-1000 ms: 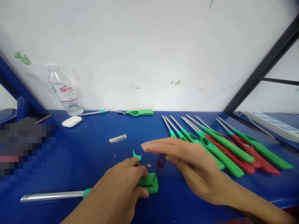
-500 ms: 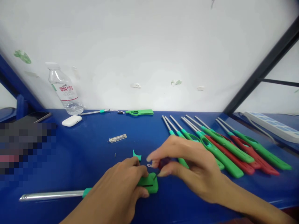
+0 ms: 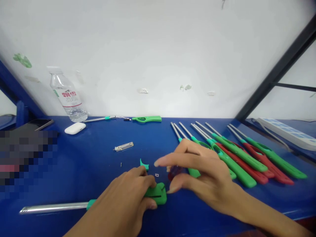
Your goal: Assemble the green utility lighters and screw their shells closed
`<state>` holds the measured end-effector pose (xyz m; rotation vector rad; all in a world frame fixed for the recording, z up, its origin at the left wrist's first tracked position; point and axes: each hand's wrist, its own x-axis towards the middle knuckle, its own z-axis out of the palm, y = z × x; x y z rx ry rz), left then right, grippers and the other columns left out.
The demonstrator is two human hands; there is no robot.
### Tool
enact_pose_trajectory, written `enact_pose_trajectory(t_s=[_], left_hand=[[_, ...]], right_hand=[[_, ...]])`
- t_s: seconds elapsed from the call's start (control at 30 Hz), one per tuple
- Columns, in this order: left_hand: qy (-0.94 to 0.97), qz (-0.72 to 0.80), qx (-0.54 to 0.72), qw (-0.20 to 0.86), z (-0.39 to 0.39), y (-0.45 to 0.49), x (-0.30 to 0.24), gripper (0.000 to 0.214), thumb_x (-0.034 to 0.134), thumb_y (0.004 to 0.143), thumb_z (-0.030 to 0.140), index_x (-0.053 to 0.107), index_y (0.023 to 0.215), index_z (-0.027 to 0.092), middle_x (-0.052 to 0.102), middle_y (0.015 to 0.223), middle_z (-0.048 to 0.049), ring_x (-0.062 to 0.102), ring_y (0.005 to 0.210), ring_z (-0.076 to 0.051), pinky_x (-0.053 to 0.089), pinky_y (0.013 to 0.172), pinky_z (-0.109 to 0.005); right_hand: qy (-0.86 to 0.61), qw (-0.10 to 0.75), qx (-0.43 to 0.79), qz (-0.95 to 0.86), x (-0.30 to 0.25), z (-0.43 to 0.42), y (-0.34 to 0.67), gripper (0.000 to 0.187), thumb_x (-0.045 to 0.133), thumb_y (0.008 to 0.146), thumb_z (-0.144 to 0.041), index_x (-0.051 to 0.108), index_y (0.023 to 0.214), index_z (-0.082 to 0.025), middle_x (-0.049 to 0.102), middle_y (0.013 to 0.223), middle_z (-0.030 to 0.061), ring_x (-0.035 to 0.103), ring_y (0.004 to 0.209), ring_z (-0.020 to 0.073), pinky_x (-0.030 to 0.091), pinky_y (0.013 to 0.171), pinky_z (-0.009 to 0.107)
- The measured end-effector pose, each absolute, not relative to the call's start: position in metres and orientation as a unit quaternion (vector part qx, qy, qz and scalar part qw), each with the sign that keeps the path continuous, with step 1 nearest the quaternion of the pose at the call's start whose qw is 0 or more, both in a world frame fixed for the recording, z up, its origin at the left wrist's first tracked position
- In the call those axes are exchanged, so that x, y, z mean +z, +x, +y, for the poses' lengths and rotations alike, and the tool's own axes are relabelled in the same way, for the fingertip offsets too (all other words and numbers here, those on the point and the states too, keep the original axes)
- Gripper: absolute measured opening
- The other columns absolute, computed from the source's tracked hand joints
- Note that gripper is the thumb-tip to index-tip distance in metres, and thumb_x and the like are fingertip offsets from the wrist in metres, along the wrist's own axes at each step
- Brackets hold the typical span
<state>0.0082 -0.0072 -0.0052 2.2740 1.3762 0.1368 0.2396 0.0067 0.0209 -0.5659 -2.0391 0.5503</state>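
Observation:
My left hand (image 3: 130, 194) is wrapped round a green lighter (image 3: 159, 195) with a long metal tube (image 3: 54, 208), pinning it flat on the blue table. The lighter's slotted butt end sticks out past my fingers. Just right of that end is my right hand (image 3: 207, 171), its index finger and thumb apart. Partly hidden behind them, its curled fingers hold a dark red, see-through handle (image 3: 174, 172); its full shape does not show. Nearby lie a teal trigger (image 3: 144, 165), a small pale plate (image 3: 156, 175), a screw (image 3: 121, 164) and a clear fuel tank (image 3: 123, 146).
Several green and red long lighters (image 3: 237, 161) lie on the right. Along the wall are a water bottle (image 3: 67, 97), a white earphone case (image 3: 75, 128), a detached metal tube (image 3: 98, 119) and a green lighter body (image 3: 148, 119). A power strip (image 3: 287, 131) sits far right.
My right index finger and thumb have spread wider, and the thumb has dropped slightly beside the lighter's end. The small pale plate now shows fully. My left hand has stayed on the lighter.

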Motion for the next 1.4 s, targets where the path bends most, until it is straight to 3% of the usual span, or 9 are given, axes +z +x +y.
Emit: enact_pose_trajectory(t_s=[0.13,0.37,0.53,0.73,0.9,1.0,1.13,1.3,1.4], left_hand=[[0.828,0.503,0.059,0.241,-0.0068,0.0084,-0.006,0.023,0.065,0.09,0.02,0.079,0.105,0.029,0.079,0.12,-0.0072,0.075,0.114,-0.033,0.055,0.111,-0.05],[0.832,0.482,0.104,0.256,-0.0071,0.0062,-0.0077,0.016,0.063,0.092,0.022,0.077,0.093,0.029,0.079,0.107,-0.0046,0.077,0.105,-0.026,0.06,0.099,-0.034],[0.83,0.488,0.107,0.246,-0.0077,0.0068,-0.0054,0.017,0.066,0.087,0.018,0.077,0.095,0.029,0.079,0.108,-0.0046,0.077,0.113,-0.029,0.056,0.108,-0.04],[0.83,0.49,0.091,0.251,-0.0071,0.0078,-0.0054,0.015,0.065,0.089,0.018,0.077,0.091,0.028,0.079,0.108,-0.0056,0.077,0.11,-0.029,0.057,0.106,-0.039],[0.829,0.494,0.094,0.245,-0.0074,0.0073,-0.0053,0.018,0.066,0.088,0.019,0.078,0.097,0.029,0.08,0.11,-0.0056,0.077,0.111,-0.03,0.057,0.107,-0.041],[0.829,0.494,0.098,0.241,-0.0068,0.0068,-0.0071,0.016,0.066,0.088,0.019,0.077,0.094,0.029,0.08,0.11,-0.005,0.077,0.111,-0.03,0.057,0.107,-0.041],[0.832,0.489,0.091,0.245,-0.0065,0.0075,-0.0062,0.015,0.066,0.089,0.019,0.077,0.093,0.029,0.079,0.108,-0.0049,0.077,0.109,-0.029,0.057,0.107,-0.04],[0.827,0.502,0.067,0.246,-0.008,0.0073,-0.0061,0.024,0.064,0.091,0.02,0.08,0.106,0.029,0.078,0.122,-0.0078,0.076,0.113,-0.033,0.056,0.11,-0.051],[0.828,0.5,0.063,0.245,-0.0076,0.0064,-0.0073,0.021,0.064,0.09,0.019,0.078,0.103,0.028,0.077,0.119,-0.0078,0.075,0.115,-0.035,0.054,0.112,-0.056]], right_hand=[[-0.218,0.401,0.338,-0.823,0.0228,0.0068,0.2417,0.054,0.048,0.117,-0.015,0.051,0.167,-0.035,0.074,0.144,0.0044,0.072,0.125,0.0181,0.062,0.102,0.032],[-0.206,0.471,0.29,-0.807,0.017,0.0066,0.2364,0.027,0.085,0.101,-0.026,0.084,0.126,-0.033,0.073,0.092,-0.002,0.066,0.084,0.0137,0.06,0.076,0.023],[-0.192,0.42,0.333,-0.822,0.0193,0.0035,0.2382,0.047,0.055,0.116,-0.02,0.06,0.162,-0.032,0.076,0.132,0.0063,0.073,0.113,0.0184,0.063,0.095,0.032],[-0.211,0.492,0.221,-0.815,0.0183,0.006,0.236,0.021,0.083,0.102,-0.029,0.083,0.123,-0.029,0.075,0.092,0.0006,0.068,0.077,0.0152,0.06,0.069,0.026],[-0.202,0.424,0.265,-0.842,0.0195,0.0053,0.238,0.047,0.051,0.117,-0.019,0.059,0.161,-0.032,0.076,0.139,0.0073,0.074,0.12,0.0213,0.065,0.094,0.034],[-0.186,0.45,0.304,-0.819,0.0197,0.0049,0.2372,0.04,0.056,0.114,-0.013,0.071,0.147,-0.03,0.082,0.119,0.0032,0.077,0.102,0.0169,0.065,0.086,0.029],[-0.216,0.477,0.221,-0.823,0.0198,0.0046,0.2367,0.015,0.078,0.107,-0.026,0.084,0.12,-0.026,0.072,0.092,0.0005,0.066,0.082,0.014,0.058,0.073,0.023],[-0.217,0.422,0.304,-0.826,0.0228,0.0063,0.2378,0.041,0.052,0.117,-0.016,0.065,0.154,-0.028,0.076,0.129,0.0058,0.073,0.111,0.0167,0.061,0.095,0.03],[-0.198,0.44,0.334,-0.809,0.0211,0.009,0.236,0.036,0.057,0.113,-0.008,0.073,0.14,-0.027,0.081,0.12,0.0012,0.075,0.105,0.0133,0.06,0.091,0.025]])
